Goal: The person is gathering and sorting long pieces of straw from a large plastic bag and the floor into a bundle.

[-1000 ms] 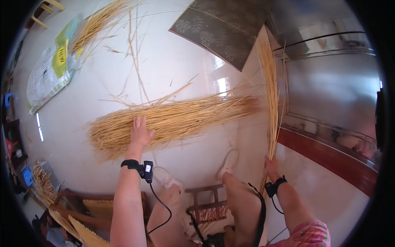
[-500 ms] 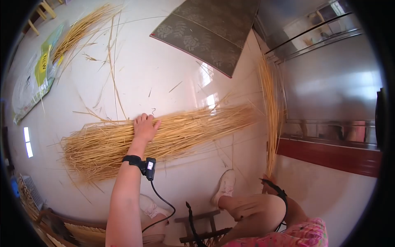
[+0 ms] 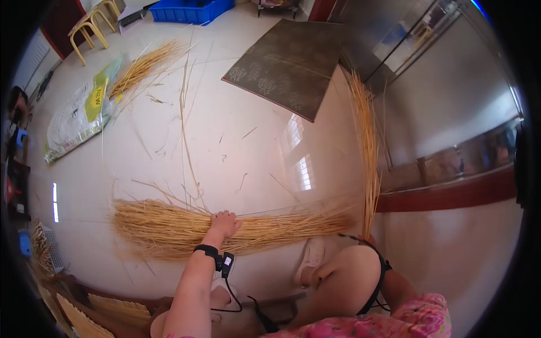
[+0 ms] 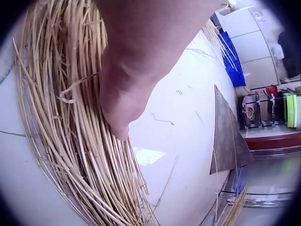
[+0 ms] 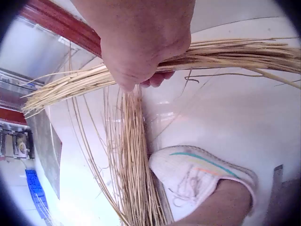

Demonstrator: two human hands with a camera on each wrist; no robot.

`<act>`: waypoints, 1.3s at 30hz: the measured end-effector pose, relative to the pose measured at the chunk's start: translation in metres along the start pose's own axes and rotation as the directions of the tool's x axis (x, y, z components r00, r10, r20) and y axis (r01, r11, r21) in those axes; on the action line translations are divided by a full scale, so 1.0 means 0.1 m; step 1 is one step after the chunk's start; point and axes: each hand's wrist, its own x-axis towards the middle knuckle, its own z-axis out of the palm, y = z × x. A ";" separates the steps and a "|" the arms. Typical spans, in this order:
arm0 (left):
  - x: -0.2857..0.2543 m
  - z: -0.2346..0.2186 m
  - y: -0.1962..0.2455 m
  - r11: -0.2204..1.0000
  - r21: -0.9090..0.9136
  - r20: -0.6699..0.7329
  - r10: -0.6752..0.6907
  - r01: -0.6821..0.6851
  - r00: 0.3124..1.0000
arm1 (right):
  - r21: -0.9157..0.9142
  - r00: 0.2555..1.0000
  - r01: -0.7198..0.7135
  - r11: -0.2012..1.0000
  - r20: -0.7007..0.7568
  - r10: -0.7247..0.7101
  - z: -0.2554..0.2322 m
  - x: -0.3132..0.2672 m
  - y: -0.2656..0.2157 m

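Note:
A thick bundle of straw stalks (image 3: pixel 163 228) lies crosswise on the floor in front of the person. The left hand (image 3: pixel 225 224) reaches across its top, fingers bent over the far edge. From the left wrist view, that hand (image 4: pixel 127 94) is pressed against the bundle's side, with one fingertip down among the stalks. A thinner bundle of straw (image 3: pixel 369 146) runs along the cabinet on the right. Its near part is gripped by the right hand (image 5: pixel 146 52), which the raised knee mostly hides in the head view. In the right wrist view this thinner bundle passes above the thick bundle's end.
A white shoe (image 3: pixel 310 260) stands close to the thick bundle. A dark folded mat (image 3: pixel 287 67) lies ahead, near the metal cabinet (image 3: pixel 451 107). At the left are a plastic sack (image 3: pixel 79 121) and more straw (image 3: pixel 143 67). A blue bin (image 3: pixel 191 10) stands at the back.
The thick bundle has come nearer to the feet, with the left hand on its far edge. The right hand keeps holding the thinner bundle. The head view has tilted up, showing more of the room.

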 end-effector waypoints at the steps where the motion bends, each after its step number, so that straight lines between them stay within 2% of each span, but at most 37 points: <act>1: -0.07 -0.02 0.03 1.000 -0.020 0.041 0.006 -0.005 0.999 | -0.033 1.000 0.005 0.999 -0.022 -0.006 0.02 -0.08 0.14; 4: -0.31 -0.24 0.07 0.999 0.014 -0.069 0.037 -0.037 0.997 | -0.032 0.999 -0.011 0.999 -0.042 0.010 0.10 -0.15 0.39; 7: -0.46 -0.42 -0.04 0.991 0.051 -0.240 0.136 -0.127 0.961 | -0.023 0.999 -0.016 1.000 -0.032 0.015 0.21 -0.10 0.67; 10: -0.81 -0.80 -0.10 0.963 -0.153 -0.319 0.164 -0.221 0.933 | -0.060 0.999 -0.018 0.998 -0.029 0.016 0.20 -0.15 0.96; 13: -1.45 -1.25 0.11 0.925 -0.308 -0.470 0.055 -0.223 0.881 | -0.115 1.000 -0.024 0.993 -0.003 0.024 0.15 -0.15 1.28; 15: -1.89 -1.46 0.29 0.723 -0.649 -0.430 -0.094 -0.236 0.898 | -0.187 1.000 -0.017 0.982 0.015 0.020 0.15 -0.03 1.64; 16: -2.09 -1.52 0.38 0.574 -0.784 -0.389 -0.159 -0.236 0.907 | -0.245 0.999 -0.003 0.970 0.043 0.014 0.12 0.01 1.74; 18: -2.51 -1.61 0.59 0.239 -0.934 -0.321 -0.238 -0.266 0.917 | -0.454 0.985 0.094 0.886 0.174 -0.015 0.06 0.21 1.85; 20: -2.66 -1.54 0.63 -0.128 -0.954 -0.226 -0.281 -0.270 0.933 | -0.658 0.914 0.330 0.677 0.402 -0.055 -0.05 0.37 1.48; 21: -2.63 -1.49 0.59 -0.296 -0.920 -0.173 -0.279 -0.256 0.944 | -0.666 0.879 0.440 0.602 0.458 -0.135 -0.41 0.06 0.83; 23: -2.64 -1.54 0.64 -0.514 -0.819 -0.107 -0.302 -0.257 0.947 | -0.458 0.762 0.622 0.635 0.542 -0.355 -0.60 0.11 0.10; 24: -2.42 -1.46 0.51 -0.555 -0.777 -0.169 -0.272 -0.298 0.947 | -0.434 0.587 0.808 0.398 0.652 -0.481 -0.69 0.36 -0.29; 25: -2.31 -1.48 0.55 -0.508 -0.757 -0.224 -0.389 -0.410 0.894 | -0.381 0.377 0.917 0.121 0.724 -0.578 -0.78 0.59 -0.70; 26: -2.03 -1.40 0.43 -0.485 -0.752 -0.282 -0.377 -0.447 0.882 | -0.329 0.470 0.882 0.336 0.640 -0.608 -0.90 0.47 -1.22; 27: -1.85 -1.45 0.46 -0.475 -0.749 -0.222 -0.478 -0.462 0.850 | -0.217 0.557 0.816 0.536 0.543 -0.628 -1.02 0.33 -1.76; 28: -1.91 -1.54 0.59 -0.485 -0.723 -0.270 -0.459 -0.493 0.847 | -0.067 0.633 0.731 0.679 0.439 -0.638 -1.14 0.18 -2.31; 29: -1.95 -1.64 0.71 -0.494 -0.696 -0.320 -0.436 -0.520 0.842 | -0.015 0.598 0.769 0.639 0.367 -0.712 -1.15 0.06 -2.73; 31: -1.79 -1.71 0.71 -0.419 -0.747 -0.352 -0.408 -0.515 0.842 | -0.015 0.548 0.805 0.594 0.404 -0.733 -1.10 -0.30 -3.51; 33: -1.48 -1.79 0.69 -0.345 -0.781 -0.353 -0.444 -0.521 0.824 | -0.093 0.580 0.760 0.643 0.543 -0.607 -0.78 -0.69 -4.04; 35: -1.40 -1.89 0.93 -0.308 -0.674 -0.405 -0.606 -0.671 0.685 | -0.183 0.571 0.741 0.646 0.678 -0.464 -0.35 -0.86 -4.27; 36: -1.32 -1.93 0.95 -0.248 -0.671 -0.408 -0.664 -0.699 0.627 | -0.191 0.522 0.763 0.617 0.746 -0.414 0.00 -0.86 -4.16; 37: -1.19 -1.96 0.95 -0.135 -0.709 -0.415 -0.714 -0.692 0.565 | -0.189 0.462 0.789 0.585 0.810 -0.361 0.39 -0.84 -3.98; 39: -1.09 -1.96 0.97 0.006 -0.773 -0.418 -0.756 -0.634 0.503 | -0.185 0.324 0.827 0.531 0.928 -0.183 1.18 -0.79 -3.26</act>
